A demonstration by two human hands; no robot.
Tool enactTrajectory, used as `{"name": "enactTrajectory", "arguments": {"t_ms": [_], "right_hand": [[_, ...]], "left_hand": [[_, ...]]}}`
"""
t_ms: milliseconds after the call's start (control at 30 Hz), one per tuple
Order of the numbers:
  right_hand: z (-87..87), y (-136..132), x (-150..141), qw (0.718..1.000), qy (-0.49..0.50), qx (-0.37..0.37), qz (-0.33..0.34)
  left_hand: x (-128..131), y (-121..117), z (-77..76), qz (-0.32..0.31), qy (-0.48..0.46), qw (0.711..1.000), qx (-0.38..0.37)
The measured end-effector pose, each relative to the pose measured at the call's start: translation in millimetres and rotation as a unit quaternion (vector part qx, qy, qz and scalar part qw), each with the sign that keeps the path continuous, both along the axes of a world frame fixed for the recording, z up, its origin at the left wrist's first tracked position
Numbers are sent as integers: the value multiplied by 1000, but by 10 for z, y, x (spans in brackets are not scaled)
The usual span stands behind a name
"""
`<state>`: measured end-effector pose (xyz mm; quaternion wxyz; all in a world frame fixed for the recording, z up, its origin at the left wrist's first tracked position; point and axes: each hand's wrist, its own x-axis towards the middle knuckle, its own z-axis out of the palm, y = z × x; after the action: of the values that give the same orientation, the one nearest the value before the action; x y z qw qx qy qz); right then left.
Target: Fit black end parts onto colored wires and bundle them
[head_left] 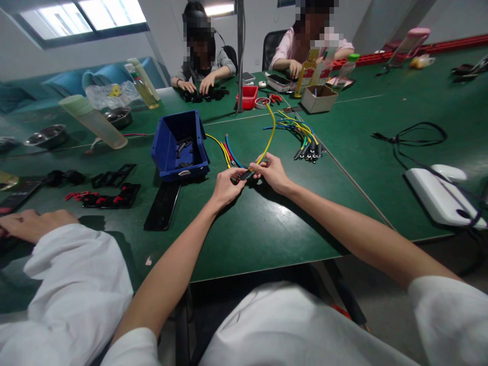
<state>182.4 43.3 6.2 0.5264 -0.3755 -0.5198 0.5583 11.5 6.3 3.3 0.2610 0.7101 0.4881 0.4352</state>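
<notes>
My left hand (225, 186) and my right hand (271, 172) meet over the green table (267, 229), both pinched on a small black connector (246, 175). A yellow wire (269, 137) rises from the connector and arcs back over the table. Loose yellow, red and blue wires (226, 148) lie just behind my hands. A blue bin (179, 145) with small black parts stands to the left of them. A bundle of coloured wires with black plugs (305, 142) lies to the right.
A neighbour's white sleeve and hand (36, 223) rest at the left beside black frames (112, 178) and red clips. Two people work at the far side near a red tray (247, 96) and cardboard box (319, 97). A white device (442, 195) with black cable lies right.
</notes>
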Motion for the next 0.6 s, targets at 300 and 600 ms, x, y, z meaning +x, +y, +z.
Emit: {"name": "enactTrajectory", "arguments": {"t_ms": [300,600], "right_hand": [[23,11,18,1000,-24,5,1],[29,11,28,999,-42,9,8]], "left_hand": [[1,-3,-1,0,4,1000,15],[2,-1,0,1,-1,1000,16]]}}
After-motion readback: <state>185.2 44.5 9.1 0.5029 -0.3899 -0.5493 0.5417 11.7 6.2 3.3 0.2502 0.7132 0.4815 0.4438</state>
